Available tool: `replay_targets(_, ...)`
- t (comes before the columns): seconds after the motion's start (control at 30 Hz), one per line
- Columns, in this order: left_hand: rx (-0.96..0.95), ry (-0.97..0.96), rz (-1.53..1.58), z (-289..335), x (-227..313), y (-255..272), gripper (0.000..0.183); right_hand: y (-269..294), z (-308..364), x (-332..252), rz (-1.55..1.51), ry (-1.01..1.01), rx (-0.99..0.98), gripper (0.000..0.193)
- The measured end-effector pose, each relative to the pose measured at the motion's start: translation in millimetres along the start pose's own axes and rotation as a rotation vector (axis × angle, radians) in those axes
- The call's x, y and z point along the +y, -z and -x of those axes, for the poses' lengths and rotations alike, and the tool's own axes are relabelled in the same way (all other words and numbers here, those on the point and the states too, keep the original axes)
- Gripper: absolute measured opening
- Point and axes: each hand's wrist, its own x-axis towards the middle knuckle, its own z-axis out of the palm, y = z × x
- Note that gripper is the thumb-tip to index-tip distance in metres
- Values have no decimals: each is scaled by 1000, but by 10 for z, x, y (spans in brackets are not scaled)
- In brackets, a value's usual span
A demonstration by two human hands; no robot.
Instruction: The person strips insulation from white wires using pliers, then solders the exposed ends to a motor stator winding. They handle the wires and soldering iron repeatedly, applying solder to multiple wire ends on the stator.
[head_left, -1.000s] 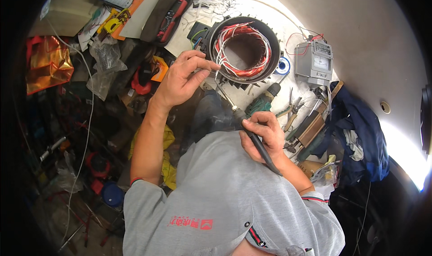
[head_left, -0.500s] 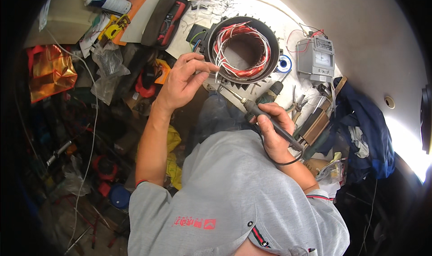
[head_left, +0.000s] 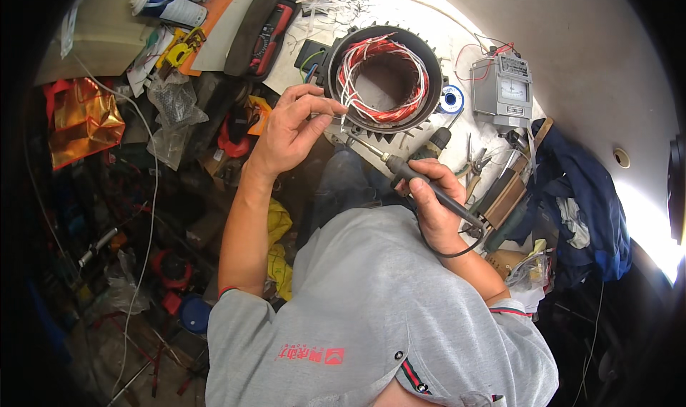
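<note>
- The motor housing (head_left: 435,78) stands open end up on the bench (head_left: 446,32), ahead of the person; the red and white winding (head_left: 409,108) rings its bore.
- A white lead (head_left: 343,124) comes out over the near left of the rim and hangs just beyond the left fingertips.
- The soldering iron (head_left: 409,175) slants from lower right to upper left, its long axis aimed at that lead. Its tip (head_left: 353,140) sits just beside the lead's lower end; whether they touch, I cannot tell.
- The left hand (head_left: 294,128) is the nearer to the housing, its forefinger reaching the rim from the left. Thumb and forefinger are curled close together at the lead, but I cannot tell if they nip it.
- The right hand (head_left: 437,207), further off at lower right, is closed round the iron's dark handle, thumb on one side and fingers on the other.
- The housing is dark grey and round, with short fins outside; the winding looks loosely bundled, white strands over red.
- A black box (head_left: 312,55) with coloured wires adjoins its left side.
- To the right lie a blue and white reel (head_left: 451,101), a grey meter (head_left: 501,92), a green drill (head_left: 432,147) and pliers (head_left: 476,164).
- Upper left, a red multimeter (head_left: 266,41) lies in a dark case.
</note>
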Motion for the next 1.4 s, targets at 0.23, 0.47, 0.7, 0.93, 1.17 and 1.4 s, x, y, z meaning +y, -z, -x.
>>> replay_targets(0.23,-6,11,2,-1,-3,1,5,0,-1,10,-26,-17,13,28)
replay_targets(0.47,10,2,27,-3,-16,-4,12,-12,-22,18,-118,-41,28,27)
replay_targets(0.7,12,10,53,-7,0,-9,12,-35,-23,19,-121,-51,51,29)
replay_targets(0.93,17,33,71,-2,4,-20,12,-6,-16,39,-128,-43,30,30)
replay_targets(1.17,3,21,13,1,-3,-22,5,7,-8,40,-138,-43,21,30)
replay_targets(1.4,7,-3,-17,5,-35,-12,5,18,15,58,-110,-38,14,31)
